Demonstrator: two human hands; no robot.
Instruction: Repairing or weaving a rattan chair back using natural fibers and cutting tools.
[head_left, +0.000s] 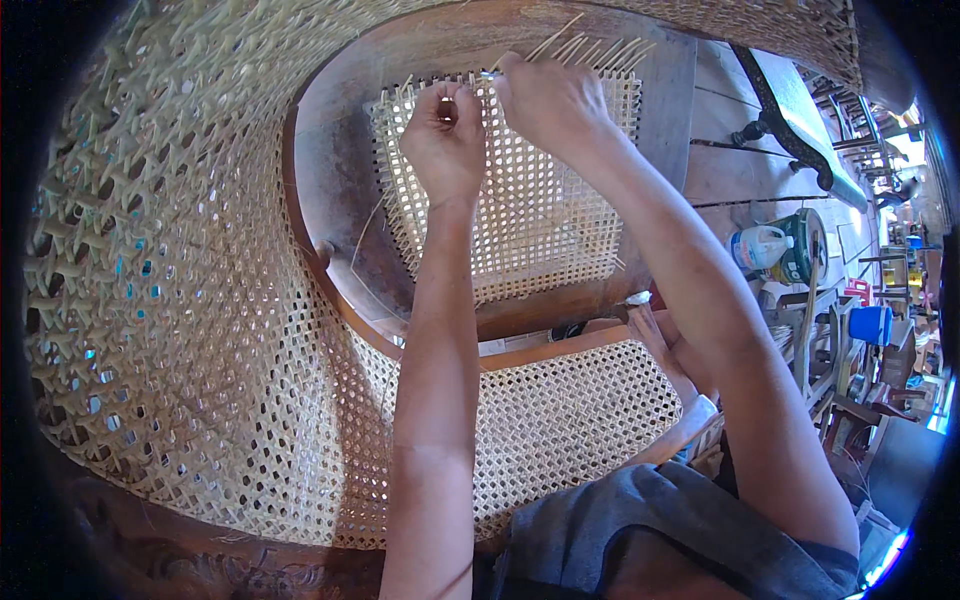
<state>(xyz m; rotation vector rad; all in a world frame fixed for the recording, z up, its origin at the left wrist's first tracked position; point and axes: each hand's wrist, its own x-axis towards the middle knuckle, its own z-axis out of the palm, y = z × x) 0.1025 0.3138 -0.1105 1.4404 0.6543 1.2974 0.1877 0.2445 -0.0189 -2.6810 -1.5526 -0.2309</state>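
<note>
A cane panel (540, 215) is woven across an opening in a wooden frame (345, 170), with loose cane strands (590, 50) sticking up along its far edge. Over that edge, my left hand (445, 140) is closed in a pinch, thumb and forefinger forming a ring. What its fingertips hold is too small to make out. Just right of it, my right hand (555, 105) is closed, knuckles up, beside the row of strand ends. A small shiny bluish-white tip (490, 74) shows at its fingers; the rest is hidden in the hand.
Large woven cane (200, 300) curves along the left, and another cane panel (580, 410) lies nearer my body. To the right are a carved dark wooden piece (785, 125), a white plastic jug (760, 247), a dark green bucket (802, 245) and a blue container (871, 325).
</note>
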